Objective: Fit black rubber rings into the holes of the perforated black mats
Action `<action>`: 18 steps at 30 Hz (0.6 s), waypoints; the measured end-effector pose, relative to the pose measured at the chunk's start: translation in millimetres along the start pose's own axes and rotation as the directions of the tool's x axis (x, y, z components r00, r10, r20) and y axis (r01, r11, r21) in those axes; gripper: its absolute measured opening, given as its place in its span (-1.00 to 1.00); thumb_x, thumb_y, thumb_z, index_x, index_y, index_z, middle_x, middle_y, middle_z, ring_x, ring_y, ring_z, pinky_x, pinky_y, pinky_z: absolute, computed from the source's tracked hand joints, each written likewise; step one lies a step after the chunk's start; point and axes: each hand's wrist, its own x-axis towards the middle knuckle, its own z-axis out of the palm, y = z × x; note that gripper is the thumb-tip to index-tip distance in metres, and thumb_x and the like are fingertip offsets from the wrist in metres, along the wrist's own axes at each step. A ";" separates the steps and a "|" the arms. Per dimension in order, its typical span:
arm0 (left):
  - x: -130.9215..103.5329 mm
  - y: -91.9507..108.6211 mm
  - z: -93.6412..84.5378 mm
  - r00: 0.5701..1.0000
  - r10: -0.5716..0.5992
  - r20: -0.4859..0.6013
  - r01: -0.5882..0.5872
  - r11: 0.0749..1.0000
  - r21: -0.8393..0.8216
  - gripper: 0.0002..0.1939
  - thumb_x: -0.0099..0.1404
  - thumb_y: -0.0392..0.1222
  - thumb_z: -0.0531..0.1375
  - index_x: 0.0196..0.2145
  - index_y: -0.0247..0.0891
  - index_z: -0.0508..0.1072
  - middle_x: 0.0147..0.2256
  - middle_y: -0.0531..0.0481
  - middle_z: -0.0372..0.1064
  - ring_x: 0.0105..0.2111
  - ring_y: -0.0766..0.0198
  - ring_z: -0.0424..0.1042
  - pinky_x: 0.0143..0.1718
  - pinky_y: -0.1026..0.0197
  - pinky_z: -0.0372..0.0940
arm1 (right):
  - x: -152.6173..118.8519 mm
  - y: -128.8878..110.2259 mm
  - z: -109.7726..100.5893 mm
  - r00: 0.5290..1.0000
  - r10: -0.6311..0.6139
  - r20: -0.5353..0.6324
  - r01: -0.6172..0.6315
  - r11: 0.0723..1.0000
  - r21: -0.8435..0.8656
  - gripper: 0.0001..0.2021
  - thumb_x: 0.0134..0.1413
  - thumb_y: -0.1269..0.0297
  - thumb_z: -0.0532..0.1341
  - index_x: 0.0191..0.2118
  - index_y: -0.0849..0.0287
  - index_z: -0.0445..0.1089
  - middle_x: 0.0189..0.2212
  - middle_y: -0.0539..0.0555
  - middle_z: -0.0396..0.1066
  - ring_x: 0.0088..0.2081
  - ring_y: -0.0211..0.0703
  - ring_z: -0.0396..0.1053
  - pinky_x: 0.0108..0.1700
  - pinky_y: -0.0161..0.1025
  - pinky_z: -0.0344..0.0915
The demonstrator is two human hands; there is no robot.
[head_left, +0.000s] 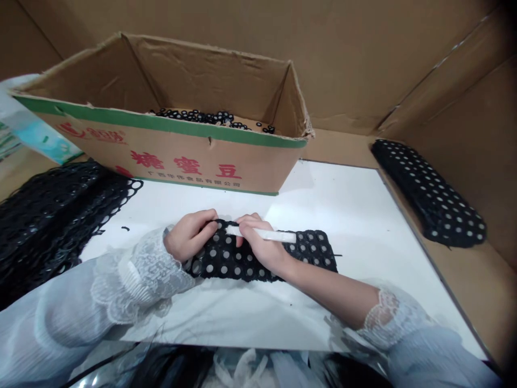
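A black rubber sheet with rows of light round discs (238, 267) lies on the white board in front of me. My left hand (191, 234) grips its upper left corner, fingers curled at the edge. Over the middle of the sheet, my right hand (260, 242) is closed around a white stick-like tool (278, 236). The tool's left end points toward my left hand and rests close to the sheet's top edge. Whether that tip touches a disc I cannot tell.
Behind the sheet stands an open cardboard box (194, 156) holding many small black rings (202, 116). A heap of black perforated sheets (52, 215) lies at left. Another disc-dotted black stack (432, 194) sits at right by the cardboard wall (343, 64). Small black scraps dot the white board (343, 199).
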 end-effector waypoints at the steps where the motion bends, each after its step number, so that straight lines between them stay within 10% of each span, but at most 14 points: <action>1: -1.6 1.6 1.6 0.999 0.035 -0.024 -0.034 0.998 0.051 -0.76 0.26 -0.17 -0.14 -0.52 -0.25 0.15 -0.57 0.07 0.11 -0.52 0.31 0.16 -0.45 0.25 0.11 | -0.3 -0.4 1.0 1.000 -0.021 0.010 0.021 0.999 -0.036 -0.61 0.16 0.40 -0.08 -0.67 0.15 0.20 -0.45 -0.01 0.30 -0.20 -0.24 0.20 -0.06 -0.25 0.12; 7: -7.6 4.4 7.1 0.987 0.138 -0.087 -0.111 0.960 0.258 -0.81 0.25 -0.24 -0.14 -0.50 -0.23 0.14 -0.52 0.00 0.12 -0.45 0.22 0.16 -0.40 0.18 0.12 | 1.0 -1.1 4.8 0.995 -0.092 0.031 0.096 0.978 -0.184 -0.69 0.16 0.33 -0.06 -0.60 0.15 0.17 -0.52 -0.01 0.23 -0.31 -0.23 0.19 -0.11 -0.21 0.10; 12: -0.8 -2.5 0.4 0.998 0.034 -0.047 -0.032 0.998 0.061 -0.76 0.28 -0.17 -0.17 -0.48 -0.25 0.15 -0.52 0.02 0.15 -0.45 0.26 0.18 -0.39 0.22 0.13 | 3.4 0.3 -3.2 0.988 0.142 -0.068 -0.132 0.983 0.125 -0.62 0.06 0.39 -0.07 -0.74 0.16 0.14 -0.54 -0.01 0.30 -0.25 -0.22 0.26 -0.11 -0.26 0.15; 18: 0.7 -0.8 -1.7 0.999 -0.054 0.006 0.054 0.997 -0.052 -0.73 0.30 -0.13 -0.19 -0.48 -0.24 0.13 -0.52 0.06 0.14 -0.45 0.29 0.19 -0.39 0.25 0.13 | 4.0 -0.3 -2.9 0.989 0.139 -0.050 -0.133 0.986 0.102 -0.61 0.04 0.38 -0.04 -0.77 0.14 0.17 -0.55 -0.01 0.33 -0.15 -0.17 0.25 -0.05 -0.22 0.13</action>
